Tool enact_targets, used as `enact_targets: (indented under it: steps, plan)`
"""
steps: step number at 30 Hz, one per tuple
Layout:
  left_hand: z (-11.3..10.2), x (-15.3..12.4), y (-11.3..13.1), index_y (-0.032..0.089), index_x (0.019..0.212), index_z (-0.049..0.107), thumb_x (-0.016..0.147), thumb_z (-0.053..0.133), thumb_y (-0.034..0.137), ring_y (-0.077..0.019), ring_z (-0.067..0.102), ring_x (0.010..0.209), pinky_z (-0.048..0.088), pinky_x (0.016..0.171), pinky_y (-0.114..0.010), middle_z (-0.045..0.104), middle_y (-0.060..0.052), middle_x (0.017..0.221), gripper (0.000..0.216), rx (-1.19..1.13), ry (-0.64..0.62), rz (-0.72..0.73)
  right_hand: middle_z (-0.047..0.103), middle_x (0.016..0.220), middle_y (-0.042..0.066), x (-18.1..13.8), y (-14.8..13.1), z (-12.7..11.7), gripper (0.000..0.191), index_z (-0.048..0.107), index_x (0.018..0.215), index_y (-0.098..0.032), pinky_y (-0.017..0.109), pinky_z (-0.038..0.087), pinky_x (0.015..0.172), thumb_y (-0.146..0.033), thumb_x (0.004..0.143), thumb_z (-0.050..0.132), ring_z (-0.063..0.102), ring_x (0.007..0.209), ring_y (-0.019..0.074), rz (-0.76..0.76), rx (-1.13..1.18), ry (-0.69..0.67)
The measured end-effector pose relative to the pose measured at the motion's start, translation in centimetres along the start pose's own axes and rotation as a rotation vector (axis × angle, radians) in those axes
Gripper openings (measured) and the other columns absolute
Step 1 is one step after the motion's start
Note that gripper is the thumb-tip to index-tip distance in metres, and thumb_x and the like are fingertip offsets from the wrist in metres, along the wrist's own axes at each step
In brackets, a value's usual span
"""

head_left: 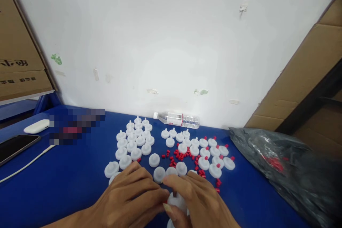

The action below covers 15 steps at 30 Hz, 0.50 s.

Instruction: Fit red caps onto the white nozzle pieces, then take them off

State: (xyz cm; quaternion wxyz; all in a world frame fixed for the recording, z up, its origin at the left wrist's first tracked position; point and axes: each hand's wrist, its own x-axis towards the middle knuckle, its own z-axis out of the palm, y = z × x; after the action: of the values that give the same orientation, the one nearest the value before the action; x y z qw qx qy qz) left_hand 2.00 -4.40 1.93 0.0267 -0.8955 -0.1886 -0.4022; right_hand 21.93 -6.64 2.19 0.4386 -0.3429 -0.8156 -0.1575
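At the bottom middle my right hand [204, 199] is closed round a white plastic disc with a short nozzle [176, 202], thumb and forefinger on either side of it. My left hand [130, 194] is closed beside it, its fingertips pinched at the disc's left side, where a bit of a small red cap [165, 202] shows. Just beyond the hands lie loose red caps [181, 156] in a scattered heap. Similar white discs [131, 146] stand nozzle up in a group at the left. Discs with red caps on their nozzles [215, 170] lie at the right.
A clear water bottle [177, 119] lies against the white wall [171, 42]. On the right a dark plastic bag [288, 174] holds red pieces. A phone [17, 148], a white cable [29, 165] and a white oval device [36, 126] lie left on the blue table [66, 185].
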Motion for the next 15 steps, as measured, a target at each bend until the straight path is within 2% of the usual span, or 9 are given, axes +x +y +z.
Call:
enact_targets:
  steps: [3,5,9,12,15]
  plan:
    - [0.0,0.1,0.2,0.021,0.101,0.067,0.112,0.035,0.024,-0.0144,0.063,0.066,0.048,0.064,-0.032,0.076,0.000,0.079,0.033,-0.001,-0.038,0.007,0.079,0.083,0.003,-1.2,0.2,0.2,0.044,0.069,0.113,-0.022,0.024,0.063,0.073,-0.053,0.108,0.038,0.076,0.066,0.0162,0.010,0.000,-0.075]
    - [0.0,0.0,0.3,0.022,0.100,0.066,0.111,0.038,0.023,-0.0148,0.063,0.066,0.049,0.066,-0.032,0.075,0.000,0.078,0.030,0.018,-0.021,-0.001,0.080,0.090,0.004,-1.9,0.6,0.3,0.047,0.067,0.124,-0.023,0.027,0.064,0.076,-0.060,0.103,0.045,0.078,0.076,0.0195,0.019,0.006,-0.129]
    - [-0.2,-0.7,-0.1,0.021,0.105,0.066,0.108,0.048,0.021,-0.0162,0.067,0.076,0.051,0.084,-0.033,0.075,0.000,0.082,0.019,0.039,0.085,-0.061,0.079,0.105,0.007,-2.1,1.3,0.0,0.061,0.057,0.140,-0.020,0.027,0.064,0.079,-0.065,0.099,0.052,0.078,0.091,0.0213,0.041,0.040,-0.199]
    - [-0.3,-1.4,-0.9,0.021,0.111,0.066,0.107,0.052,0.018,-0.0160,0.066,0.083,0.048,0.090,-0.033,0.074,-0.001,0.088,0.015,0.006,0.053,-0.084,0.078,0.103,0.006,-1.6,1.4,-0.2,0.048,0.061,0.129,-0.019,0.031,0.063,0.081,-0.058,0.102,0.052,0.077,0.089,0.0216,0.044,0.000,-0.168]
    - [0.0,-1.5,-1.5,0.020,0.111,0.067,0.107,0.053,0.019,-0.0153,0.065,0.085,0.045,0.091,-0.033,0.074,0.000,0.089,0.014,0.026,0.034,-0.062,0.077,0.097,0.005,-1.5,1.4,0.0,0.037,0.063,0.118,-0.019,0.032,0.062,0.080,-0.048,0.108,0.042,0.075,0.084,0.0196,0.029,-0.010,-0.191]
